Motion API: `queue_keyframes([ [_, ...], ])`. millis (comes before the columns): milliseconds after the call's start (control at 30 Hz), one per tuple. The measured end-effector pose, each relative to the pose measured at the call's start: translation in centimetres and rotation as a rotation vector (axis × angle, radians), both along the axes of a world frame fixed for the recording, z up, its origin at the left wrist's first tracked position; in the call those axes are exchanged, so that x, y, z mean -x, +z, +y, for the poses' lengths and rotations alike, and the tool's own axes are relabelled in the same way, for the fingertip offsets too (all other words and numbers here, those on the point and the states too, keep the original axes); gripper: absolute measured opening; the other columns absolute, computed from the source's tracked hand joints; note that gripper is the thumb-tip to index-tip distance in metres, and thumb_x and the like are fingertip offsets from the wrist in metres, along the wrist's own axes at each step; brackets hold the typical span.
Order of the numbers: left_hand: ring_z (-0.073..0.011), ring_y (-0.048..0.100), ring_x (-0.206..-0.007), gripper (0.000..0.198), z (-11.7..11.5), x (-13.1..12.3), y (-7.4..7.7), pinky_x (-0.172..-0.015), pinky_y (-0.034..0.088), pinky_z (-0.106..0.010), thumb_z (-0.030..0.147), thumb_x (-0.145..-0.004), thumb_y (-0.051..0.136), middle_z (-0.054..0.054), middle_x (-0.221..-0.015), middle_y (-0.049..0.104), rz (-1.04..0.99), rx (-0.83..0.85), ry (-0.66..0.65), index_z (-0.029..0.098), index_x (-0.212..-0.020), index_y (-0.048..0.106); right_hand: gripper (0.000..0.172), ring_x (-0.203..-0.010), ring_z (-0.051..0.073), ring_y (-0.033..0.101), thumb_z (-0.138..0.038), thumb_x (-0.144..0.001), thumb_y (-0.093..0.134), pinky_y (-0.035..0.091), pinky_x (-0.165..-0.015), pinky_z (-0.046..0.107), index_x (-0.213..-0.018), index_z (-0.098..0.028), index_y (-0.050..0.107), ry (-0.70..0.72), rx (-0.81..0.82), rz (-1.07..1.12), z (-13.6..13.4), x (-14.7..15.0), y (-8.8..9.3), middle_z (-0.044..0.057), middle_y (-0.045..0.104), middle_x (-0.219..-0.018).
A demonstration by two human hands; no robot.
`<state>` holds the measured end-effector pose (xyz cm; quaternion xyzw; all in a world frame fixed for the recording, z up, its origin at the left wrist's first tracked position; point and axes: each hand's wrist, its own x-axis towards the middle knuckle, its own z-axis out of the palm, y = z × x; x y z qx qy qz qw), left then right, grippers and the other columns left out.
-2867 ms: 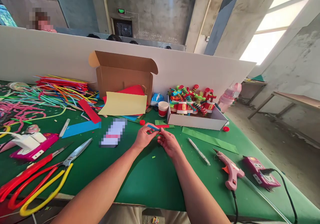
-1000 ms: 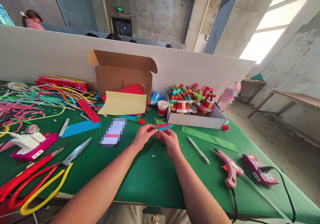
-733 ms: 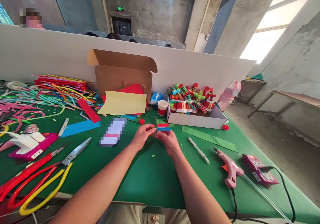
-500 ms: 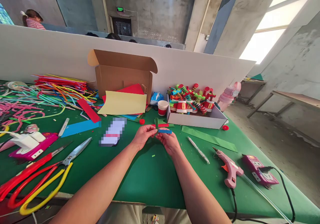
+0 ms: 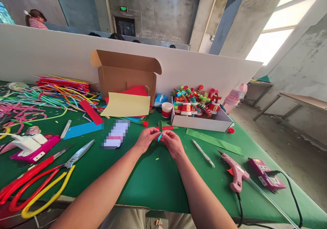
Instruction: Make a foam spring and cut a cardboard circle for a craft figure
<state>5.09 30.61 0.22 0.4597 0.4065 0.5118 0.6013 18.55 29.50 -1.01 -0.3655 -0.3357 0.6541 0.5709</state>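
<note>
Head camera looks down on a green table (image 5: 153, 184) where the left hand (image 5: 146, 139) and right hand (image 5: 174, 144) meet over a small bundle of paper strips (image 5: 160, 131), held just above the tabletop near its far side. By the look of it, the folding is partway along: the strips are already crossed and gathered at the pinch, yet a green strip (image 5: 160, 124) stands up free above the fingers and a blue strip (image 5: 159, 137) hangs loose below, so ends remain to be worked in. A red strip (image 5: 168, 127) shows just past the right hand; whether it belongs to the bundle cannot be told. The left fingertips (image 5: 154, 131), thumb and forefinger, are closed tight on the crossing, and the right fingertips (image 5: 165, 135) press in from the other side, with the other fingers curled. A white box (image 5: 201, 124) of finished figures (image 5: 196, 103) stands behind. A glue gun (image 5: 236, 176) lies untouched on the right.
</note>
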Motion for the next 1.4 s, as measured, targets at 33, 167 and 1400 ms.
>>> queue_keyframes([
  [33, -0.0088, 0.044, -0.055, 0.035, 0.0, 0.0, 0.0, -0.054, 0.034, -0.024, 0.042, -0.051, 0.085, 0.004, -0.057, 0.057, -0.004, -0.003, 0.006, 0.016, -0.061, 0.064, 0.034, -0.065, 0.010, 0.059, -0.036, -0.049, 0.090, 0.052, -0.069, 0.025, -0.069, -0.017, 0.070, -0.007, -0.002, -0.004, 0.0, 0.1, -0.1, -0.001, 0.065, -0.070],
  [167, -0.0098, 0.047, -0.055, 0.034, 0.1, -0.1, -0.4, -0.054, 0.033, -0.024, 0.042, -0.052, 0.084, 0.002, -0.057, 0.059, -0.025, 0.015, 0.011, 0.016, -0.061, 0.064, 0.033, -0.062, 0.009, 0.057, -0.037, -0.051, 0.089, 0.052, -0.068, 0.025, -0.069, -0.016, 0.070, -0.040, -0.008, -0.012, 0.0, 0.3, -0.2, -0.002, 0.064, -0.069],
  [1400, -0.0163, 0.060, -0.072, 0.032, 0.4, 0.0, -1.3, -0.072, 0.046, -0.030, 0.041, -0.060, 0.081, -0.003, -0.073, 0.070, 0.006, -0.073, 0.015, 0.016, -0.076, 0.070, 0.036, -0.062, 0.011, 0.060, -0.034, -0.046, 0.090, 0.054, -0.068, 0.027, -0.067, -0.017, 0.067, -0.099, -0.001, 0.028, -0.1, 0.5, 0.3, -0.002, 0.064, -0.066],
])
